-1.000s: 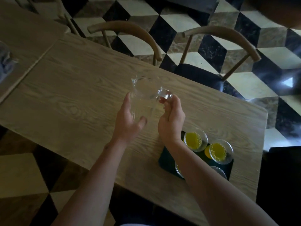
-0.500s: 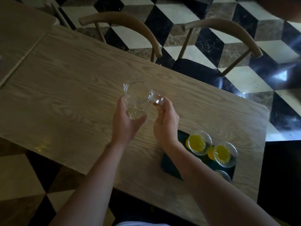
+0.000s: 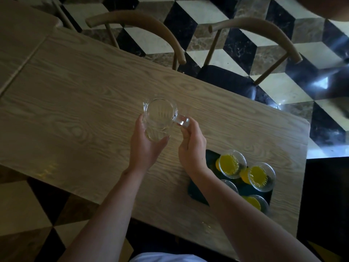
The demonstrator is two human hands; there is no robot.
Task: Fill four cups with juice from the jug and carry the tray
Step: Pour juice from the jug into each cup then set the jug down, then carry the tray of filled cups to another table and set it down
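Right hand (image 3: 191, 146) and forearm cover tray (image 3: 196, 191) beside jug (image 3: 159, 118).

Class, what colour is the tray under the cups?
Dark green, nearly black, tray; head view.

Before me: 1 tabletop (image 3: 79, 103), pale wood grain, rounded corner at right. A second wooden surface (image 3: 20, 40) abuts it at far left. Beyond: 2 chairs with curved wooden backrests (image 3: 143, 25) (image 3: 264, 29), 1 dark seat (image 3: 226, 80). Floor (image 3: 236, 48): cube-pattern tiles in black, cream and brown marble, glare at right.
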